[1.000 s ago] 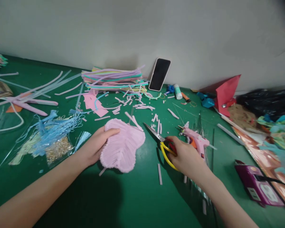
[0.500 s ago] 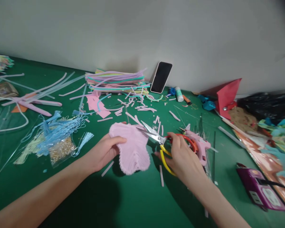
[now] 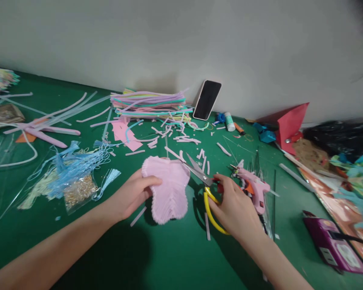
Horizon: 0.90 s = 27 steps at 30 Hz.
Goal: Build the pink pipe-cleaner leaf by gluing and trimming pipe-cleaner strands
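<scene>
A pink fuzzy piece [image 3: 169, 193], ribbed and with a scalloped edge, is gripped at its left side by my left hand [image 3: 136, 191], thumb on top. My right hand [image 3: 232, 201] holds scissors [image 3: 203, 177] with yellow and red handles. The blades are parted and point up and left, at the upper right edge of the pink piece. Whether they touch it I cannot tell. Short pink offcuts [image 3: 188, 140] lie beyond the piece on the green table.
Behind are a bundle of coloured pipe cleaners [image 3: 151, 102] and a propped phone [image 3: 207, 100]. Blue tassels [image 3: 75, 165] and a bag of beads [image 3: 80, 191] lie left. Right are a pink glue gun [image 3: 255, 185] and a purple device [image 3: 332, 243].
The scissors have turned slightly, their yellow handle now lower and more in view. The pink piece has shifted and tilted a little. The whole view has moved slightly.
</scene>
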Motion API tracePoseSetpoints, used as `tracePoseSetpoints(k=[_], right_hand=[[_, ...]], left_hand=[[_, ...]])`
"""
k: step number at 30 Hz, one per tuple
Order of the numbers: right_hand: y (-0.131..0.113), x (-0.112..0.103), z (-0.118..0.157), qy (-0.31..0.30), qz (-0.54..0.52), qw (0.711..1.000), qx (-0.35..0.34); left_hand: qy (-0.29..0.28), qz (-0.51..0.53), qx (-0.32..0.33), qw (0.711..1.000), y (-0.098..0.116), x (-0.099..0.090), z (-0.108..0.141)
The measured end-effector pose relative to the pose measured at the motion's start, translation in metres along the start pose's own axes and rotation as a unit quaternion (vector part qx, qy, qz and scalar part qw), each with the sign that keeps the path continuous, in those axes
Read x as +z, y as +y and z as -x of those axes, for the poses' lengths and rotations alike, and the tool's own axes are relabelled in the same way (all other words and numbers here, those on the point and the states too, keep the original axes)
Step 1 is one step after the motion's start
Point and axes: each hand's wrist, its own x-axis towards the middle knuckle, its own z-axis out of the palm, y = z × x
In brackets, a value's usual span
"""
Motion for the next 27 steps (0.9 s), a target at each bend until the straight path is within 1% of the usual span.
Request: tracePoseSetpoints(k=[3, 6, 9, 12, 14, 17, 20, 27], right_hand=[[0.013, -0.002, 0.011, -0.004, 0.007, 1.0, 0.015], [0.015, -0.002, 0.018, 0.006, 0.005, 1.0, 0.018], [0.004, -0.002, 0.017, 0.025, -0.001, 1.0, 0.001], [-0.01, -0.001, 0.009, 0.016, 0.01, 1.0, -0.011], [-0.015, -0.001, 0.003, 0.018, 0.023, 1.0, -0.01], [-0.016, 0.001, -0.002, 0.035, 0.046, 0.998, -0.012], [-0.015, 0.003, -0.002, 0.042, 0.069, 0.996, -0.025], [-0.016, 0.002, -0.003, -0.002, 0.148, 0.988, -0.053]], left_hand=[[0.009, 0.068, -0.024, 0.997, 0.001, -0.007, -0.006], [0.011, 0.099, -0.026, 0.995, 0.001, -0.008, -0.008], [-0.006, 0.095, -0.041, 0.995, -0.002, -0.003, -0.005], [-0.027, 0.085, -0.058, 0.994, -0.005, 0.003, 0.0], [-0.04, 0.08, -0.063, 0.994, -0.007, 0.004, 0.002], [-0.054, 0.079, -0.062, 0.994, -0.006, 0.006, 0.004], [-0.054, 0.073, -0.059, 0.994, -0.003, 0.008, 0.004], [-0.048, 0.036, -0.048, 0.997, -0.004, 0.007, 0.003]])
